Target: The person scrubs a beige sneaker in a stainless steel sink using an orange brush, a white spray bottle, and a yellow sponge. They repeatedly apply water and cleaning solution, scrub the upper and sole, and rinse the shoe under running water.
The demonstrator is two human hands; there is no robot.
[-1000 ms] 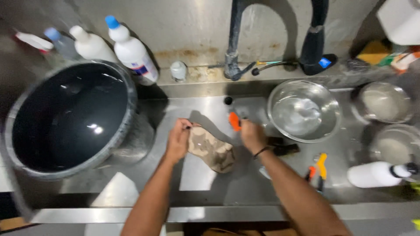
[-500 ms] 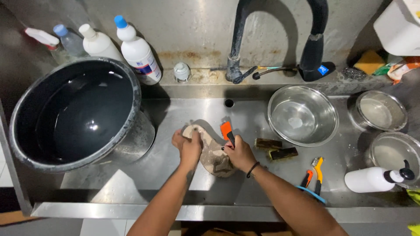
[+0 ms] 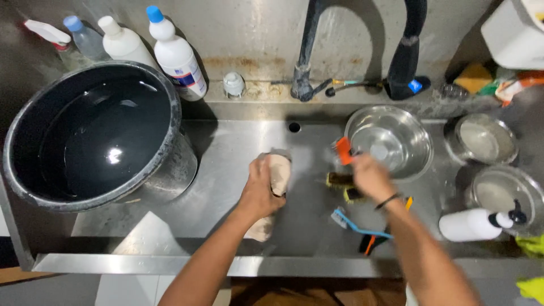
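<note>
My left hand [image 3: 259, 190] grips a beige, mud-stained shoe [image 3: 274, 191] over the middle of the steel sink [image 3: 226, 153], its toe pointing to the back wall. My right hand [image 3: 368, 177] is blurred and holds an orange-handled brush [image 3: 343, 151] near the rim of a steel bowl [image 3: 391, 140]. Two dark bristle brushes [image 3: 342, 186] lie on the sink floor just left of that hand.
A large black pot of water [image 3: 90, 136] fills the sink's left side. White bottles [image 3: 175, 54] and a spray bottle [image 3: 54, 37] stand behind it. A faucet [image 3: 306, 51], more steel bowls [image 3: 484, 139], a white pump bottle [image 3: 481, 224] and a blue toothbrush [image 3: 357, 222] are on the right.
My right hand has left the shoe and swung right toward the steel bowl with the orange brush. The left hand keeps the shoe, now turned more upright.
</note>
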